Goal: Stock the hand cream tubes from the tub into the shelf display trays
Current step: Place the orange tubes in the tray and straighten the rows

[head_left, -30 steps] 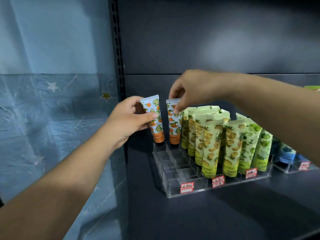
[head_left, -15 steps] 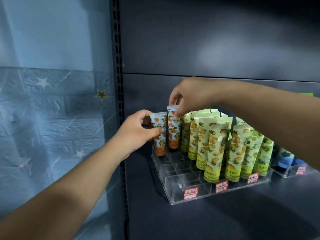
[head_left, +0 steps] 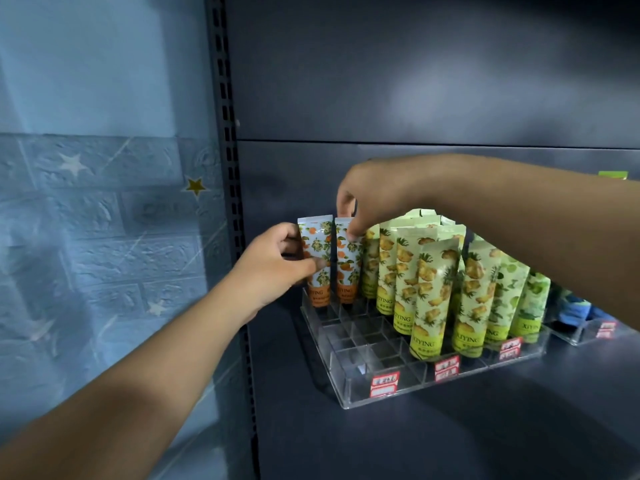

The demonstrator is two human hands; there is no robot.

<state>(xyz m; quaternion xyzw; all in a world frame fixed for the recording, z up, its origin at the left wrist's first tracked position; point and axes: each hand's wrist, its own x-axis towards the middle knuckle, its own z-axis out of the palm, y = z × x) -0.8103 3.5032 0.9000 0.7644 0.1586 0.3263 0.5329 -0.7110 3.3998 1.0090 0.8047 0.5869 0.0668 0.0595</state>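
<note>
**Both orange tubes now down in the back-row slots**

Your left fingers [head_left: 313,263] are curled round the left orange tube [head_left: 316,261], thumb across its front, pinching it mid-body. Your right fingers [head_left: 352,230] pinch the top edge of the right orange tube [head_left: 346,261] from above. Both hands are gripping, neither has let go.

Change: a second ago both tubes were higher, caps hovering over the tray; half a second ago they were dropping in. Now both caps sit inside the rear-left compartments of the clear display tray [head_left: 398,393], tubes upright and side by side, just left of the pineapple tubes [head_left: 429,299]. Your left hand [head_left: 273,268] has come down with its tube.

Meaning: judged from this, these two are seated and only the release is left. The front-left compartments of the tray are visibly unfilled, so stocking looks far from done on that side. Lime-green tubes [head_left: 530,306] fill the right end. A second tray [head_left: 588,332] with blue tubes sits just beside, on the same shelf [head_left: 450,445]. The tub is not in view.
</note>
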